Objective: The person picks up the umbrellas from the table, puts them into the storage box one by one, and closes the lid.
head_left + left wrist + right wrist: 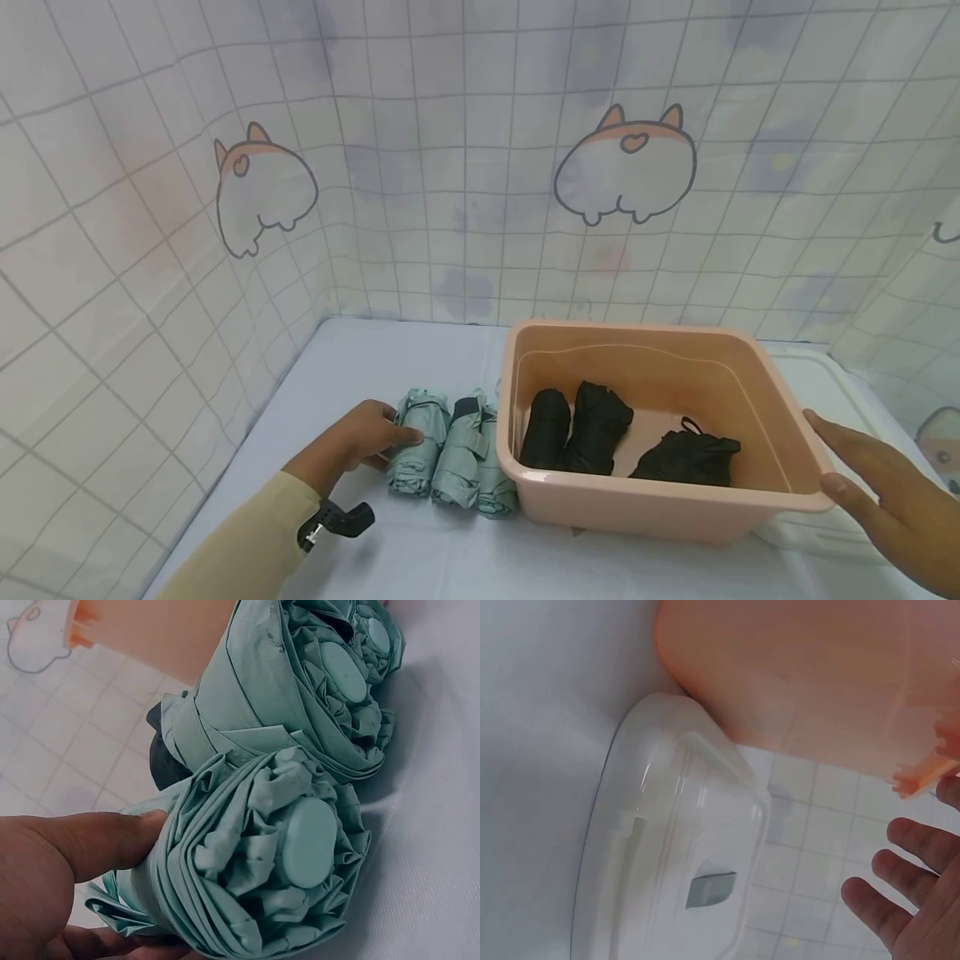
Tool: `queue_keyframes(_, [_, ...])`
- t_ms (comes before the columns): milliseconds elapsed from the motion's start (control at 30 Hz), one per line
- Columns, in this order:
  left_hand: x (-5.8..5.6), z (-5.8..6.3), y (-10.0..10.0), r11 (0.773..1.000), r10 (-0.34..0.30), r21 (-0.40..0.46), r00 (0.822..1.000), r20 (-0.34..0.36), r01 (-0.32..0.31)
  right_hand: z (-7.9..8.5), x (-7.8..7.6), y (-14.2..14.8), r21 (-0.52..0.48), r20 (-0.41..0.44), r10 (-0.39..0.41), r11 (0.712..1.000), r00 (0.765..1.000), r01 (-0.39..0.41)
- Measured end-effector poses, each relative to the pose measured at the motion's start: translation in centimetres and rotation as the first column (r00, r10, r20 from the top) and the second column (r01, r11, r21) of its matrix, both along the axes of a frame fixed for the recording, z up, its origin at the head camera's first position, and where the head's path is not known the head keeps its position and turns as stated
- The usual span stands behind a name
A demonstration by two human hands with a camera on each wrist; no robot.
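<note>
My left hand (375, 435) grips the leftmost of several folded pale green umbrellas (420, 468), thumb on top and fingers around its far side. In the left wrist view that umbrella (217, 870) shows its oval handle end (310, 842) amid bunched fabric. Beside it lies a second rolled green umbrella (459, 467), and a third (495, 479) lies against the bin. My right hand (892, 500) is at the right rim of the peach plastic bin (637, 504), its fingers extended along the outside. The right wrist view shows these fingers (904, 877) spread and straight.
Inside the bin lie two black rolled bundles (546, 429) on the left and a black bundle with a loop (690, 458) on the right. A white lid (682, 847) lies on the table under the bin's right side. Patterned curtains (465, 167) surround the table.
</note>
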State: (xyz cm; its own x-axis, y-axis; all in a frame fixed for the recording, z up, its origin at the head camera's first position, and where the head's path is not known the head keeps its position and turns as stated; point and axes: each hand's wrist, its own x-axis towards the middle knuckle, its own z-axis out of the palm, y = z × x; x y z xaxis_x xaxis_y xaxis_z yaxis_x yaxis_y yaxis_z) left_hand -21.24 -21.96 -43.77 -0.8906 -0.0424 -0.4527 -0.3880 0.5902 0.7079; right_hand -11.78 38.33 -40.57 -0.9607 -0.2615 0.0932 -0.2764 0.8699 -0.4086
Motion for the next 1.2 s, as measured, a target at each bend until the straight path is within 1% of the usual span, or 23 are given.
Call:
queue_keyframes(133, [0.0, -0.2, -0.3, 1.0, 0.006, 0.027, 1.0, -0.003, -0.006, 0.0, 0.0, 0.0, 0.001, 0.001, 0.009, 1.0, 1.0, -0.009])
queue_keyframes(300, [0.1, -0.2, -0.8, 0.998, 0.026, 0.063, 1.0, -0.011, -0.026, -0.2, 0.1, 0.0, -0.01, -0.032, 0.02, 1.0, 0.999, -0.02])
queue_keyframes(367, [0.2, 0.0, -0.8, 0.996, 0.037, 0.079, 0.999, -0.019, -0.036, -0.2, 0.1, -0.1, -0.015, -0.048, 0.023, 1.0, 0.999, -0.024])
queue_keyframes(600, [0.4, 1.3, -0.7, 0.991, 0.066, 0.124, 0.996, -0.055, -0.058, -0.3, 0.1, -0.2, -0.007, -0.038, 0.015, 1.0, 0.999, -0.015])
queue_keyframes(833, [0.4, 2.6, -0.5, 0.985, 0.057, 0.166, 0.995, -0.078, -0.043, -0.4, 0.0, -0.1, -0.013, -0.039, 0.021, 1.0, 0.999, -0.021])
queue_keyframes(1033, [0.4, 3.4, -0.1, 0.981, 0.064, 0.189, 0.994, -0.085, -0.047, -0.5, 0.0, 0.0, -0.011, -0.033, 0.021, 1.0, 0.999, -0.021])
queue_keyframes(1200, [0.4, 4.1, 0.1, 0.975, 0.07, 0.216, 0.993, -0.092, -0.049, -0.5, -0.1, 0.1, -0.03, -0.055, 0.045, 0.998, 0.997, -0.047])
